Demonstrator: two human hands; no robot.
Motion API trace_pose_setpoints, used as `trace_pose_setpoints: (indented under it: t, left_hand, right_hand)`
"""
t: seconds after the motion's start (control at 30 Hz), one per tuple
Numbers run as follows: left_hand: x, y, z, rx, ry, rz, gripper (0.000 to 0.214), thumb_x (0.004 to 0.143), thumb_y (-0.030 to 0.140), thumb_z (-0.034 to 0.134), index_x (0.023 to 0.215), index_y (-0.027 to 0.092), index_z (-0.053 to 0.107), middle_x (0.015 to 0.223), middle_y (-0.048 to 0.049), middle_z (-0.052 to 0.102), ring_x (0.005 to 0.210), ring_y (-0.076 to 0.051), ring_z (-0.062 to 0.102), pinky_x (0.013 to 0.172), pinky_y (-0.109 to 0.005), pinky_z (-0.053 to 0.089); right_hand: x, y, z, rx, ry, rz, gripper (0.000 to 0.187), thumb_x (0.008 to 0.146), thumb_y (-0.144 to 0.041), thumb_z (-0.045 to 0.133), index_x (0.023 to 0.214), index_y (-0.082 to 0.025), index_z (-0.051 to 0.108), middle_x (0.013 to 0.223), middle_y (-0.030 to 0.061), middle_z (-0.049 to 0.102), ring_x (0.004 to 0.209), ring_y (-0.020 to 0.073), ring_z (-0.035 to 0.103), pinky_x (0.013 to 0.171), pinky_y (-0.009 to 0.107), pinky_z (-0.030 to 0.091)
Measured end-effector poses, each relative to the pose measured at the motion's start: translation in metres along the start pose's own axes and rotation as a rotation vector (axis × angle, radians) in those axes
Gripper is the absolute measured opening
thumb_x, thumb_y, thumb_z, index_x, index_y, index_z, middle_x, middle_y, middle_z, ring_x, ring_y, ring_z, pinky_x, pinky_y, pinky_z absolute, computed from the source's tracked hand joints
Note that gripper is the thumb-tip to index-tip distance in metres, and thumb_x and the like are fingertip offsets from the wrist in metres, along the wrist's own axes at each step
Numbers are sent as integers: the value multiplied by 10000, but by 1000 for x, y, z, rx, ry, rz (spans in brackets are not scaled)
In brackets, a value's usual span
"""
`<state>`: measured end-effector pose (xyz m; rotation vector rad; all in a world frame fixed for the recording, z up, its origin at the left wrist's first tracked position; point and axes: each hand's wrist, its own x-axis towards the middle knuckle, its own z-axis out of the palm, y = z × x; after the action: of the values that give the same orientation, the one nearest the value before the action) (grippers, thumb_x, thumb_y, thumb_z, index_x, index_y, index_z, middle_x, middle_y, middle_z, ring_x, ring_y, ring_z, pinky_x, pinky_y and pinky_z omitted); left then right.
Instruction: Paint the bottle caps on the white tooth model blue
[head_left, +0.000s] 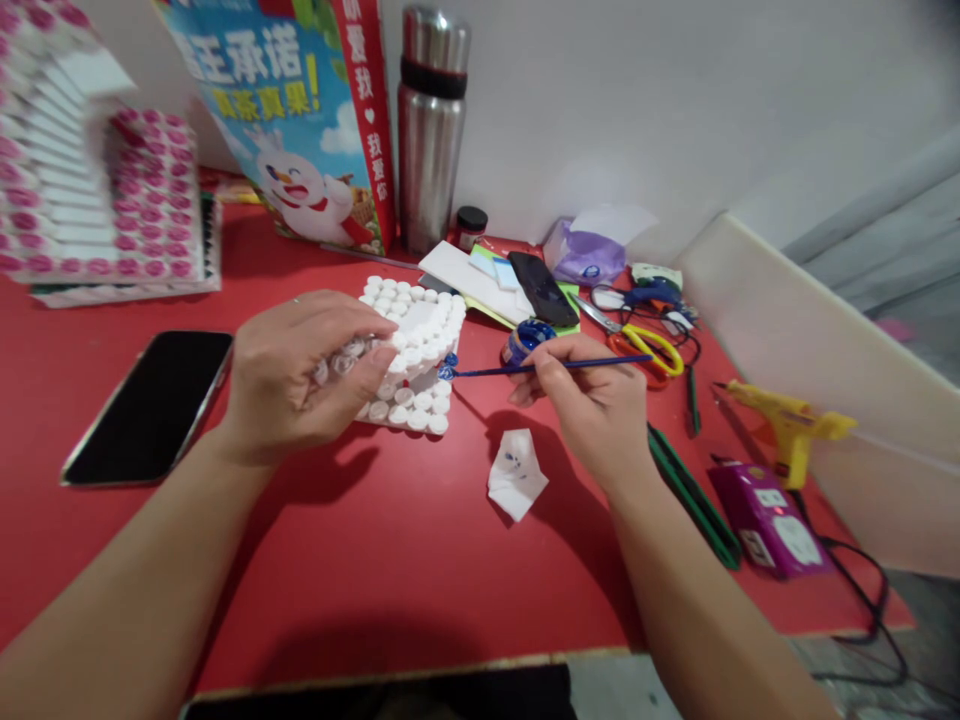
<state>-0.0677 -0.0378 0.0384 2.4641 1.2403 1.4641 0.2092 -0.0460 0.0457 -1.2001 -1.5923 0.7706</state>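
My left hand [307, 370] is closed on a small white model [416, 335] covered in round white paper rolls, gripping it from its left side. A couple of the rolls at its right edge are painted blue. Between the fingers of my right hand [592, 400] is a thin blue paintbrush [510, 370], its tip touching a blue roll on the model. Just behind that hand stands an open jar of blue paint [527, 342]. A scrap of white paper [517, 474] with blue marks lies on the red table [420, 570] below the brush.
At left are a black phone [154, 405] and a larger pink-and-white model [154, 200]. A printed bag [300, 130] and steel flask [433, 130] stand behind. Scissors [637, 340], a green cutter [694, 495], yellow glue gun [791, 425] and purple box [769, 515] lie right.
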Motion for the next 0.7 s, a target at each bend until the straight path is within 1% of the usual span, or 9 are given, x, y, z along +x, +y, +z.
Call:
trace_pose_setpoints:
  t: [0.1,0.2,0.3,0.47,0.57,0.7]
  left_hand:
    - [0,-1,0,-5,12,5,128,971,305,646,1002,248,756,985,-55,813,934,-254,790,876,-450,645]
    - [0,-1,-1,8,-18,-3,145,977,298,628,1021,246,756,1006,-59,811,958,-258,791,895,-453,640]
    - [0,-1,-1,-10,-5,9,126,963,291,656,1017,240,758,999,-71,810,948,-265,789,886,-456,640]
    - [0,0,0,-7,-19,-16,136,984,309,630,1014,263,754,1001,-46,815,957,-253,787,897,-448,645]
    - [0,-1,0,-8,8,0,138,975,316,642,997,248,760,981,-59,816,942,-252,788,884,-442,649]
    - [0,-2,0,-13,5,5,132,966,321,649,1002,253,757,981,-66,817,936,-262,789,873,-461,648]
  right_hand:
    - [0,-1,-1,13,23,-1,157,981,-257,637,843,-199,686,687,1,760,596,157,765,610,272,653]
    - [1,-2,0,1,44,-10,154,986,-265,639,857,-197,690,719,6,774,607,151,772,631,266,660]
    - [1,-1,0,-16,10,-3,146,977,-258,637,851,-199,681,714,7,771,626,161,787,632,264,662]
    - [2,1,-3,11,-8,31,133,959,-258,665,845,-192,687,712,16,769,622,165,782,629,269,674]
    - [3,1,-4,60,2,33,145,961,-289,698,855,-190,694,730,16,771,602,157,766,615,275,678]
    - [4,0,-8,175,14,75,196,951,-375,763,894,-195,709,766,20,788,577,154,753,591,291,684]
